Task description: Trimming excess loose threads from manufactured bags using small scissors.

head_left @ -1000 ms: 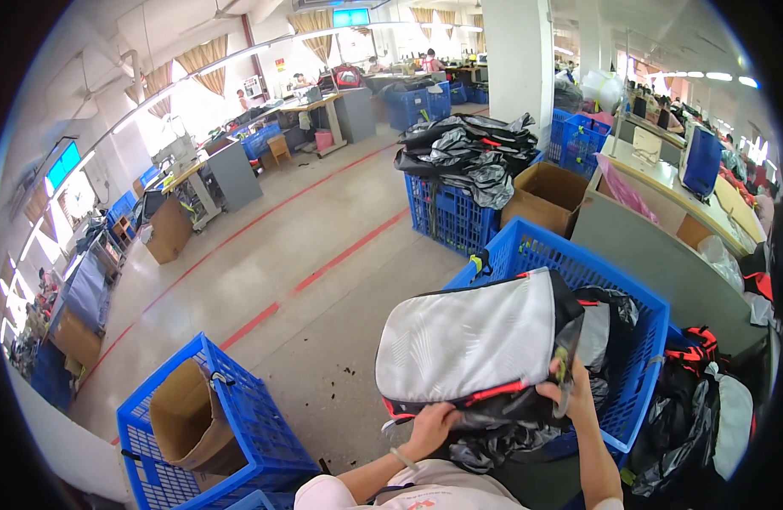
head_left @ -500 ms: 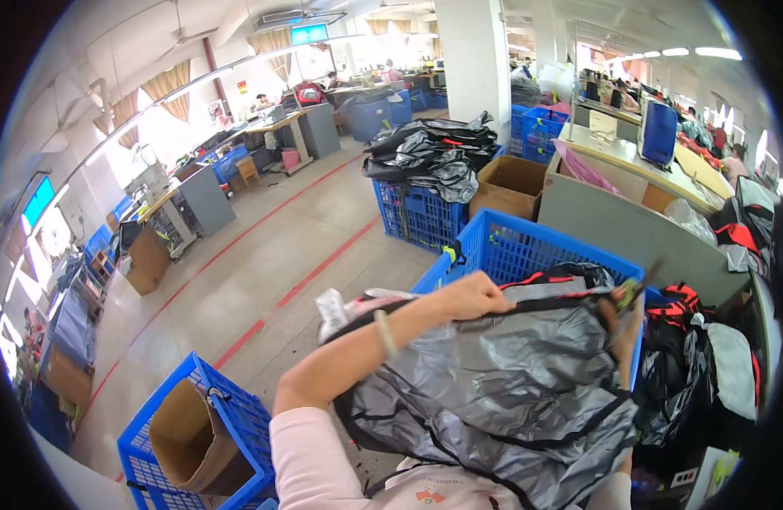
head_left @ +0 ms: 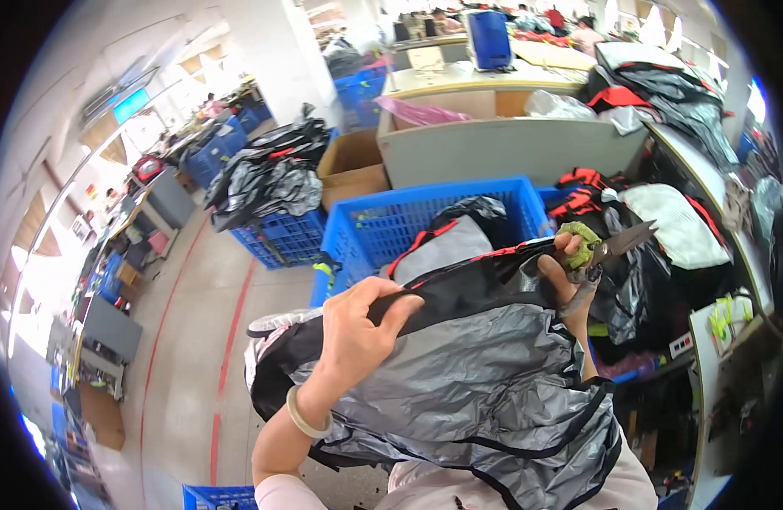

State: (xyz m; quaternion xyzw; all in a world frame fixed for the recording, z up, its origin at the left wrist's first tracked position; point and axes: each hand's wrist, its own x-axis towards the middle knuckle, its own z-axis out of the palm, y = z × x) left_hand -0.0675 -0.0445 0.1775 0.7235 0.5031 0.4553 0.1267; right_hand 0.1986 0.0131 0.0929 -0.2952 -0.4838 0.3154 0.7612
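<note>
At the blue plastic crate's (head_left: 442, 192) edge, our left hand (head_left: 355, 321) is pinching silver-lined black fabric (head_left: 468, 370), right (head_left: 565, 280) gripping green-wrapped scissors (head_left: 610, 248); grey fabric (head_left: 457, 248) seems waiting.

Lower-left crate (head_left: 221, 495) cut off by bottom edge; front of large blue crate (head_left: 434, 200) hidden behind silver fabric (head_left: 459, 365).

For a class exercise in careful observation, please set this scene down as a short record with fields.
Left hand: pinching black border of crinkled silver-grey fabric
Right hand: holding metal scissors with green-wrapped handle
Worn on left wrist: pale round bangle
Beyond the fabric: rectangular blue plastic crate, grey-and-black pieces inside
Floor: two red lines
</note>
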